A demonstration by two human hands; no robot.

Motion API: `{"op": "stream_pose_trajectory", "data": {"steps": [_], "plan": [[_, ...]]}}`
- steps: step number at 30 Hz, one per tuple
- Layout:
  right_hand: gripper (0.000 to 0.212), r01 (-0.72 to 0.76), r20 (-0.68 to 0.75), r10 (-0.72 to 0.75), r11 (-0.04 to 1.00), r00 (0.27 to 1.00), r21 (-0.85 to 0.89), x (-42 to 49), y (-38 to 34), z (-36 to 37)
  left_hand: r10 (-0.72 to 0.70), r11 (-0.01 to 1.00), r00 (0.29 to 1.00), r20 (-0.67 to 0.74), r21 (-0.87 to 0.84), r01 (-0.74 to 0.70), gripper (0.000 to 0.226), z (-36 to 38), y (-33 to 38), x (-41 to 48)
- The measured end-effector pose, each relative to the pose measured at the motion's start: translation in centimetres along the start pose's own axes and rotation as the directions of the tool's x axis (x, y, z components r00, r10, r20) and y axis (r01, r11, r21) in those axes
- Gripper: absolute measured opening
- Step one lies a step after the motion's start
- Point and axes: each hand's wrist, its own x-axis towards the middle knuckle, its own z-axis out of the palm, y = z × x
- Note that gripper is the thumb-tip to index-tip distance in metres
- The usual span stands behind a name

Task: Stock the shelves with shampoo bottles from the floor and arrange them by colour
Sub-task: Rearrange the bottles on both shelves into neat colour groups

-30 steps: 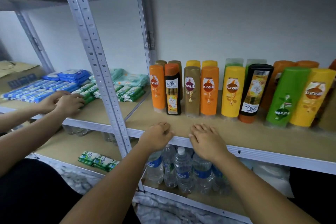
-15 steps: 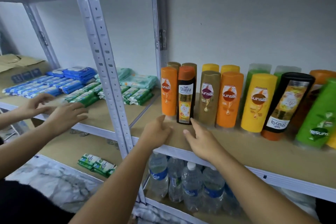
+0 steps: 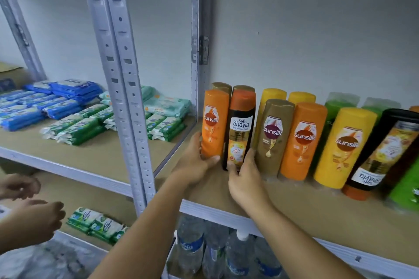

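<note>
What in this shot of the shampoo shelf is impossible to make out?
All in the head view:
- Back-row bottles: labels hidden by the front row.
- Green bottle: cut off by the right edge.
- Small print on the Safi Shayla bottle: too small and blurred.
- Orange Sunsilk bottle: base hidden by the left hand.

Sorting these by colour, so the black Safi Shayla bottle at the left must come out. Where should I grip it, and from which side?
Grip the black Safi Shayla bottle low on its body, from the front, pinching its narrow sides. It stands upright, wedged between the orange bottle and the brown bottle, with more bottles behind. The right hand already touches its base; the left hand steadies the orange one.
</note>
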Motion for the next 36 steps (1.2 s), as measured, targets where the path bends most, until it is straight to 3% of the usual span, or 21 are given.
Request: {"op": "stream_pose_trajectory", "data": {"steps": [3, 8, 11, 21, 29, 36], "plan": [[0.053, -0.024, -0.081, 0.025, 1.000, 0.996, 0.011, 0.8, -0.1, 0.6, -0.013, 0.996, 1.000, -0.024, 0.087, 0.015, 0.064, 0.5, 0.2, 0.1], [0.044, -0.036, -0.161, 0.028, 0.998, 0.987, -0.048, 1.0, -0.5, 1.5, -0.036, 0.980, 0.997, -0.065, 0.191, 0.048, 0.046, 0.7, -0.1, 0.3], [0.038, 0.001, -0.155, -0.010, 0.998, 0.988, -0.059, 0.4, -0.3, 1.5, -0.055, 0.976, 0.996, -0.077, 0.205, 0.070, 0.046, 0.4, 0.1, -0.4], [0.049, 0.022, -0.025, -0.024, 0.998, 0.999, -0.067, -5.8, 0.5, -5.0, -0.063, 0.982, 0.998, -0.003, 0.178, 0.062, 0.062, 2.4, 2.2, -7.0], [0.049, -0.014, -0.088, 0.000, 0.987, 0.996, -0.161, -8.9, 3.5, -13.4, 0.017, 0.955, 1.000, 0.018, 0.296, -0.022, 0.059, 9.5, 6.0, -10.6], [0.047, -0.056, -0.177, 0.013, 0.969, 0.984, -0.240, -8.7, 5.4, -16.0, 0.068, 0.934, 0.998, 0.019, 0.350, -0.070, 0.058, 13.3, 6.8, -9.7]]}}
